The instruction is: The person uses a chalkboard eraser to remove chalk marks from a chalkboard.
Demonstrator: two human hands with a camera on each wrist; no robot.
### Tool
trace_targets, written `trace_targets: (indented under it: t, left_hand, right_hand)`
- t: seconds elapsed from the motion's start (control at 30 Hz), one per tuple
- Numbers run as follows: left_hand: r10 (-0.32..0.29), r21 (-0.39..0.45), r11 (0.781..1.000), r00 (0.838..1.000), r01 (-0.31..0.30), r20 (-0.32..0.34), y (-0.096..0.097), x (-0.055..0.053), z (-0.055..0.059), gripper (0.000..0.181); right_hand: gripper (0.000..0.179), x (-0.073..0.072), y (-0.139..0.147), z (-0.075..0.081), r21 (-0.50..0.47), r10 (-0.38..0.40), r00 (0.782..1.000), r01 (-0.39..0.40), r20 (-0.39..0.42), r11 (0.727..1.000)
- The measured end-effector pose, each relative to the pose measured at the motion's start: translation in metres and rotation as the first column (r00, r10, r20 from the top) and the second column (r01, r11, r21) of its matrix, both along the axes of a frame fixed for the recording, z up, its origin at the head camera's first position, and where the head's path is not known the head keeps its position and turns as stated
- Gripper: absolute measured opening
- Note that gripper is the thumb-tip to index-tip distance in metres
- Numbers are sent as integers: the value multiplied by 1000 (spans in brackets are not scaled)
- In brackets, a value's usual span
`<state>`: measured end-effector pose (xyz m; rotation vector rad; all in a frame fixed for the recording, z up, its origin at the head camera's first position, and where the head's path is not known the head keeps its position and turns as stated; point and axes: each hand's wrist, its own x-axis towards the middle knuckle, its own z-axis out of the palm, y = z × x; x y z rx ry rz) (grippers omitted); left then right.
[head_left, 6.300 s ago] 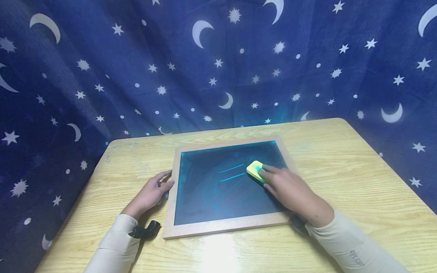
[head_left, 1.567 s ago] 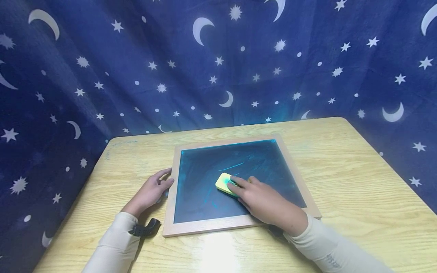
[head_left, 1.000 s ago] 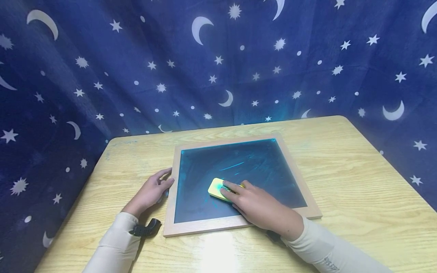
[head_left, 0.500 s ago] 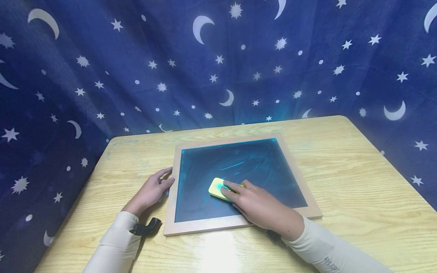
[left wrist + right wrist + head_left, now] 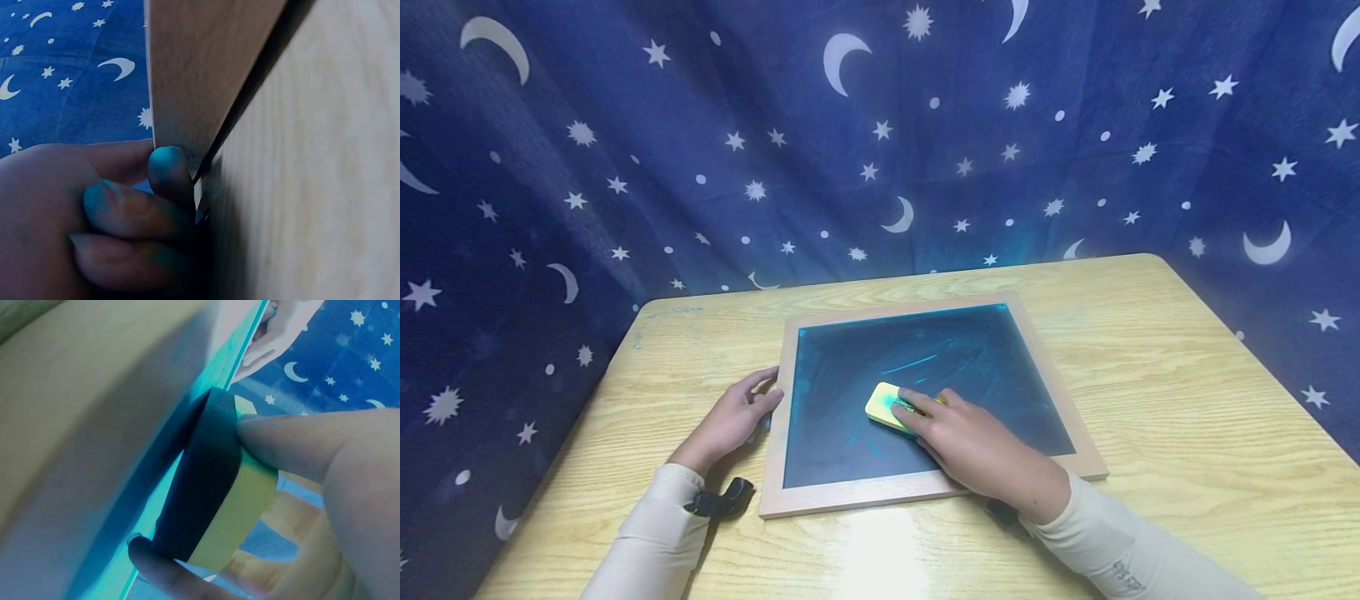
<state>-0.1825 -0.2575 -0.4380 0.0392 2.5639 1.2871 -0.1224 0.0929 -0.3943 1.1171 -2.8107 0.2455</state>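
Observation:
A small chalkboard [image 5: 842, 367] in a light wooden frame lies flat on the table, with blue chalk streaks and smudges on its dark face. My right hand [image 5: 977, 442] holds a yellow eraser [image 5: 882, 403] by its sides, above the board's middle. In the right wrist view, the eraser [image 5: 240, 512] shows a dark felt side turned to the board, apparently tilted; whether all of it touches is unclear. At the frame's left edge, my left hand [image 5: 730, 425] grips the wood [image 5: 200, 69]. Blue chalk dust coats its curled fingers [image 5: 165, 159].
The wooden table [image 5: 1165, 375] extends around the board, with faint blue smears at its far left. A dark blue curtain [image 5: 790, 108] with moons and stars hangs behind and beside it. Black bands [image 5: 722, 502] sit at the wrists.
The right hand and eraser have moved from the board's right side to its middle, and one of two blue lines is mostly gone. Lately the eraser shifted slightly up and right. The left hand stays put.

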Motion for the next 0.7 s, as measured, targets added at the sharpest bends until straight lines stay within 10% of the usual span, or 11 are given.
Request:
trace_targets:
  t: [0.7]
  left_hand:
    - [-4, -9, 1000, 1000, 4, -3, -1, 0, 4, 63]
  right_hand:
    - [45, -9, 9, 5, 21, -171, 985, 171, 1, 985]
